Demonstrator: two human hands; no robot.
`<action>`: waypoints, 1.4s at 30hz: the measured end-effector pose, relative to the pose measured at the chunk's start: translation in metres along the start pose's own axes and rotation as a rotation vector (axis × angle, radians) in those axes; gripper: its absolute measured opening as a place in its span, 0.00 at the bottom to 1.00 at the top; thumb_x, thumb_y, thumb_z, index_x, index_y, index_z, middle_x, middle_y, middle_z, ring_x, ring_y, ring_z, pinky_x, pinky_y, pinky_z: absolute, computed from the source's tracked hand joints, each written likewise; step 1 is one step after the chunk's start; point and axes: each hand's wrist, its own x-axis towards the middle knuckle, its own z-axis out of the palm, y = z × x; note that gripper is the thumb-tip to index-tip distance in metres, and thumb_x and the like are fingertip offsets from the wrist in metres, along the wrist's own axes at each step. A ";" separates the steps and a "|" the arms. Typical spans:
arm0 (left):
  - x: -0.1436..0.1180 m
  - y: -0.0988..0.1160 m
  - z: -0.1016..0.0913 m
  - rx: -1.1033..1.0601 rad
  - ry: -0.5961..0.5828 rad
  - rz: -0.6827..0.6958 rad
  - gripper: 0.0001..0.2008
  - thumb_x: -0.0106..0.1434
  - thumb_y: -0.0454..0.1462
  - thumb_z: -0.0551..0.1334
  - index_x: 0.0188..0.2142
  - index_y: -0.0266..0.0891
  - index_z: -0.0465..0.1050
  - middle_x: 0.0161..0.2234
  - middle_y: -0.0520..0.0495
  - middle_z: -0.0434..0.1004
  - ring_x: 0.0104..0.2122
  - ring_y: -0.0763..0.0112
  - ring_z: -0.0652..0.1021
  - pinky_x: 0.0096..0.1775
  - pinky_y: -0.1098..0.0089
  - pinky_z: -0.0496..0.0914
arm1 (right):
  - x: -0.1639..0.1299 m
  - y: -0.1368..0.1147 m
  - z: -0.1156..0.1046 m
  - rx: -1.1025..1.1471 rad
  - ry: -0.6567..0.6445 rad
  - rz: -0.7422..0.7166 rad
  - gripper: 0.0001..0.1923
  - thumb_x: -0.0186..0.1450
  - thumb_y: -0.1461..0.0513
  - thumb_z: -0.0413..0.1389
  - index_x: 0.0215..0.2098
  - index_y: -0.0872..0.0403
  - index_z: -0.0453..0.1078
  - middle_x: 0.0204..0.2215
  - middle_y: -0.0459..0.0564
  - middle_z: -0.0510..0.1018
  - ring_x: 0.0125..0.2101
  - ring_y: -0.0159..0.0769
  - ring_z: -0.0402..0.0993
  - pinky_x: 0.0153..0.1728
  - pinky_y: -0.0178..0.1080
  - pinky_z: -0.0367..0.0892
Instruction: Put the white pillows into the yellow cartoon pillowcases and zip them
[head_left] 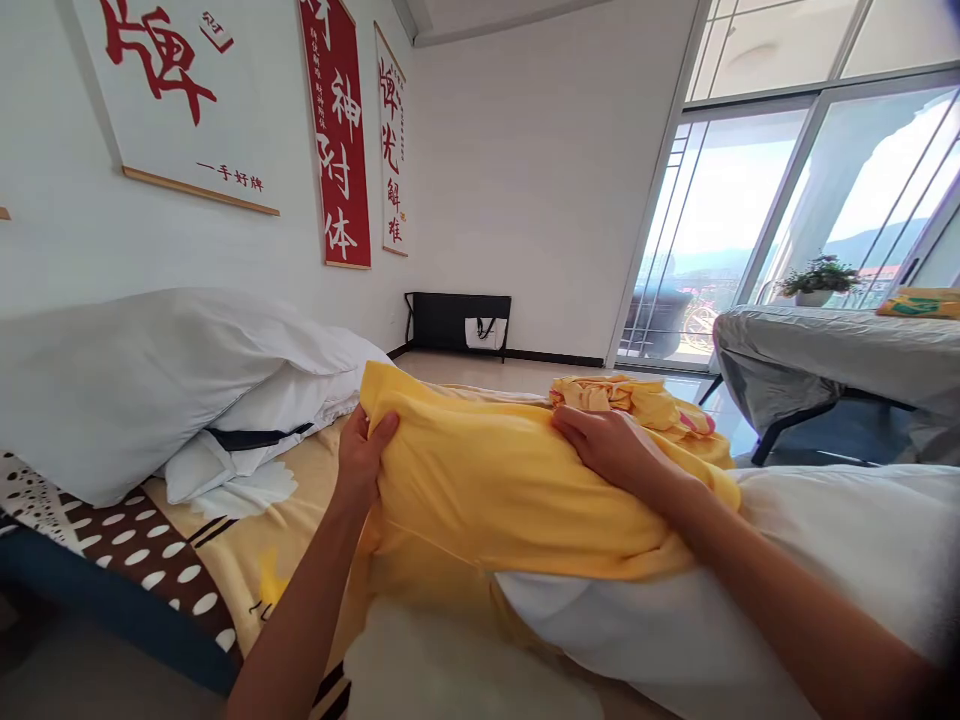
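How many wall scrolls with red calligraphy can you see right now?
3, all on the left wall: a white scroll nearest, cut off by the frame; a red scroll in the middle; a narrow white scroll farthest. More may hang out of view.

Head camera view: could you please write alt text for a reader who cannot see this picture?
Two bare hands hold a yellow pillowcase partly over a white pillow on a bed: the left hand grips its corner, the right hand lies flat on top. White pillows are piled at the left, below red and white wall scrolls; large windows are at the right.
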 end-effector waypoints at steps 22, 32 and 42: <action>-0.008 0.028 -0.017 0.352 -0.078 0.108 0.18 0.52 0.44 0.69 0.38 0.35 0.77 0.36 0.43 0.80 0.38 0.59 0.78 0.38 0.65 0.74 | 0.011 -0.056 0.007 -0.096 0.281 -0.111 0.10 0.65 0.67 0.48 0.37 0.54 0.71 0.37 0.54 0.77 0.38 0.42 0.68 0.40 0.45 0.59; -0.004 0.045 -0.023 0.249 -0.051 0.173 0.12 0.54 0.43 0.67 0.30 0.35 0.77 0.27 0.49 0.73 0.30 0.69 0.72 0.34 0.72 0.68 | 0.041 -0.151 0.064 0.358 0.143 -0.174 0.06 0.67 0.60 0.53 0.36 0.50 0.73 0.36 0.48 0.78 0.39 0.38 0.70 0.42 0.42 0.61; -0.009 0.050 -0.025 0.287 -0.243 0.270 0.11 0.56 0.43 0.66 0.32 0.39 0.82 0.37 0.43 0.76 0.37 0.61 0.75 0.37 0.67 0.68 | 0.053 -0.159 0.067 0.391 0.090 -0.022 0.03 0.61 0.65 0.55 0.34 0.51 0.68 0.28 0.47 0.74 0.30 0.36 0.67 0.30 0.36 0.58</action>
